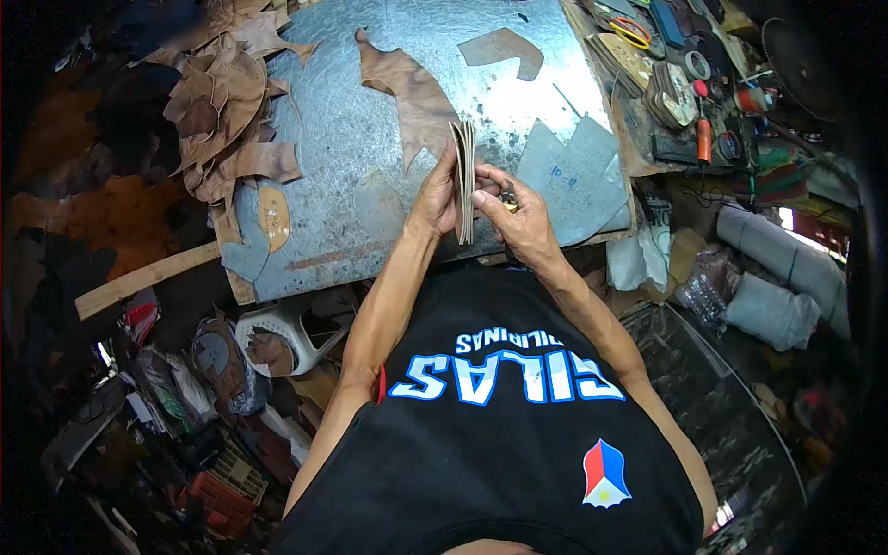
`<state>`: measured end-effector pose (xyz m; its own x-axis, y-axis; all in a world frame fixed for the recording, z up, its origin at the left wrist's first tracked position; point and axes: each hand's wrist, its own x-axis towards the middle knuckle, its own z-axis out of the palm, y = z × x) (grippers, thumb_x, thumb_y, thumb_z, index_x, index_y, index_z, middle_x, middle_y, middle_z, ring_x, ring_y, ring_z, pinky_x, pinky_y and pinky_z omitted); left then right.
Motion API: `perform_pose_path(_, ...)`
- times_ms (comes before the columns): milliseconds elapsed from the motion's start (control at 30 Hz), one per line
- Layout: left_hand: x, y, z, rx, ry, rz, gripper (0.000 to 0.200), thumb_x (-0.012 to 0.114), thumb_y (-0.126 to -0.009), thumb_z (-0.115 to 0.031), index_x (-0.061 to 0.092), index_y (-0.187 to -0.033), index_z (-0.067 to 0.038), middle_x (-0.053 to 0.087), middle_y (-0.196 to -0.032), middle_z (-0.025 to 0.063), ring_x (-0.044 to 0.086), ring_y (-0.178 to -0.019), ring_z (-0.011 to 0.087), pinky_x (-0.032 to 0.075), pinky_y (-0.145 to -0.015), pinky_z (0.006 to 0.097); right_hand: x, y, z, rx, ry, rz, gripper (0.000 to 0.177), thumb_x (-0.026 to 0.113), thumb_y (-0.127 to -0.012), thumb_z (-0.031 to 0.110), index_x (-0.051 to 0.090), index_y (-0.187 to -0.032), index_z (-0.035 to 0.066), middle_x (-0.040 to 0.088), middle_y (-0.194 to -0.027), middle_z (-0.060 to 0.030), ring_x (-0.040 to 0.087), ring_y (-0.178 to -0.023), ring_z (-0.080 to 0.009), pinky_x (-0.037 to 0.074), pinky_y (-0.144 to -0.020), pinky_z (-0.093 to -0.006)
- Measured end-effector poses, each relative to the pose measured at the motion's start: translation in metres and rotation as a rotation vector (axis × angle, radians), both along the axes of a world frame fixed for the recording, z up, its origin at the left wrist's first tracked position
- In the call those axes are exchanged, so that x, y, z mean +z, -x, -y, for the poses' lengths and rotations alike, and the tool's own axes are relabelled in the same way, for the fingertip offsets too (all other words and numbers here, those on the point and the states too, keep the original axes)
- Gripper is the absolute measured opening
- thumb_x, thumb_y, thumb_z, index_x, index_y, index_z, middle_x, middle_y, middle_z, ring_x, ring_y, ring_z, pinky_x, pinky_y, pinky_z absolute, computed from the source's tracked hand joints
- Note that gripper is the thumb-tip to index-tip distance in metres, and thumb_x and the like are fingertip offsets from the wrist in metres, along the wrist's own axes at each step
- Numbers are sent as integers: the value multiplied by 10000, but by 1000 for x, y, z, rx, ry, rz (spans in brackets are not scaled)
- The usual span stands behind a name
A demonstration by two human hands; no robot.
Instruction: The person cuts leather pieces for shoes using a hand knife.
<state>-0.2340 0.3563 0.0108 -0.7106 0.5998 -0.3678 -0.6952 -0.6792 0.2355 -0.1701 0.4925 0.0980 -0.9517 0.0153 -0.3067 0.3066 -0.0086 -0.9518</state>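
A thin stack of flat pieces [465, 185], seen edge-on, stands upright between my hands over the front edge of the metal-topped table [324, 199]. My left hand [435, 199] holds the stack from its left side, fingers along it. On the other side, my right hand [523, 217] pinches the stack's right edge with the thumb, its other fingers curled behind. A small yellowish and dark item [508, 201] shows within my right hand, too small to make out. Beyond the hands lies a brown leather piece [407, 83] with a pointed end.
Leather scraps [217, 111] are heaped at the table's left. Grey templates [569, 171] lie at the right, and a curved one [504, 51] farther back. Scissors [631, 33] and an orange-handled tool [704, 139] are on the right-hand surface. A white stool [314, 347] stands below the table.
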Motion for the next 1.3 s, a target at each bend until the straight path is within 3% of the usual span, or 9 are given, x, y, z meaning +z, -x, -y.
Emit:
perform_pose_path(567, 4, -3, -41, -46, 151, -43, 495, 509, -977, -509, 635, -991, -31, 675, -859, 145, 696, -815, 263, 620, -761, 401, -2, -6, -47, -14, 16, 7, 381, 639, -915, 163, 614, -1255, -9, 684, -1117, -118, 631, -1008, -157, 521, -871, -310)
perform_pose_path(667, 7, 4, -50, -169, 4, -128, 317, 555, -995, -378, 608, -1095, -82, 666, -934, 84, 679, -814, 201, 596, -772, 363, -9, -10, -55, -74, -32, -40, 385, 619, -920, 154, 602, -1266, -15, 687, -1098, -120, 636, -994, -155, 523, -861, -304)
perform_pose_path(733, 8, 7, -61, -184, 7, -128, 328, 554, -992, -390, 601, -1091, -80, 660, -901, 79, 677, -798, 192, 596, -763, 351, -8, -11, -60, -100, -48, -43, 388, 620, -924, 156, 598, -1272, -14, 691, -1083, -122, 643, -976, -154, 525, -857, -301)
perform_pose_path(800, -2, 9, -66, -145, 70, -111, 516, 474, -990, -520, 622, -1049, -28, 685, -889, 183, 693, -814, 260, 608, -778, 415, -10, -12, -64, -117, -40, -41, 385, 622, -924, 158, 601, -1268, -12, 691, -1075, -117, 642, -964, -149, 525, -845, -296)
perform_pose_path(933, -7, 12, -67, -153, 200, -124, 471, 513, -983, -490, 601, -1063, -34, 671, -870, 156, 688, -842, 246, 613, -789, 435, -5, -7, -69, -96, -1, -23, 376, 637, -925, 173, 611, -1252, -11, 691, -1049, -100, 635, -930, -130, 526, -804, -282)
perform_pose_path(1067, -10, 15, -60, -141, 200, -90, 453, 518, -993, -456, 551, -1200, -56, 652, -995, 97, 664, -878, 207, 610, -810, 452, -10, 1, -67, -51, -55, -4, 389, 661, -919, 195, 614, -1243, -14, 690, -1033, -91, 629, -912, -120, 524, -780, -279)
perform_pose_path(1200, -3, 18, -50, -75, 286, -157, 450, 508, -1010, -416, 523, -1264, -45, 623, -1087, 85, 652, -944, 216, 607, -817, 432, -16, 11, -63, 19, -77, 8, 432, 686, -907, 247, 614, -1242, -16, 684, -1043, -104, 626, -927, -140, 524, -785, -290)
perform_pose_path(1233, 3, 17, -46, -98, 304, -195, 421, 499, -1024, -377, 524, -1269, -36, 616, -1124, 77, 629, -1000, 203, 569, -876, 389, -19, 14, -67, 53, -128, -18, 450, 692, -902, 266, 613, -1243, -17, 681, -1049, -110, 625, -934, -149, 523, -792, -296)
perform_pose_path(1300, -1, 23, -38, -173, 583, -406, 370, 493, -1033, -349, 550, -1227, -40, 610, -1122, 47, 565, -1048, 120, 464, -916, 286, -21, 19, -76, -4, -119, -20, 506, 706, -884, 306, 604, -1263, -13, 674, -1049, -116, 621, -937, -172, 512, -816, -306)
